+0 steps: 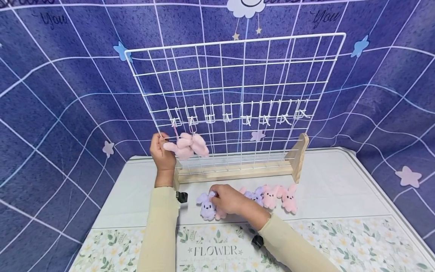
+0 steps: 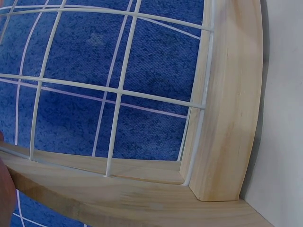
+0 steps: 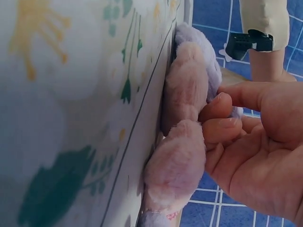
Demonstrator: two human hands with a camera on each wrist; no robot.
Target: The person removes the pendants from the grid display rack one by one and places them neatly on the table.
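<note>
Right hand (image 1: 231, 198) pinches fuzzy lilac bunny plush (image 1: 207, 211), small black eyes, near side; left hand (image 1: 164, 154) grips left end of white rack (image 1: 244, 66).

From my end I'm reading "FLOWER" (image 1: 215, 250) in grey capitals on the floral tablecloth (image 1: 115, 247), lying on the near side of the right hand (image 1: 229, 199); a smaller line (image 1: 216, 259) is running beneath, too fine to make out. On the blue backdrop (image 1: 68, 94) I'm seeing dark script: one "You" (image 1: 54, 18) high to the left of the left hand (image 1: 164, 153), another "You" (image 1: 326, 16) high to the right of the right hand. Lettering (image 1: 34, 2) above each is being cut off.
</note>
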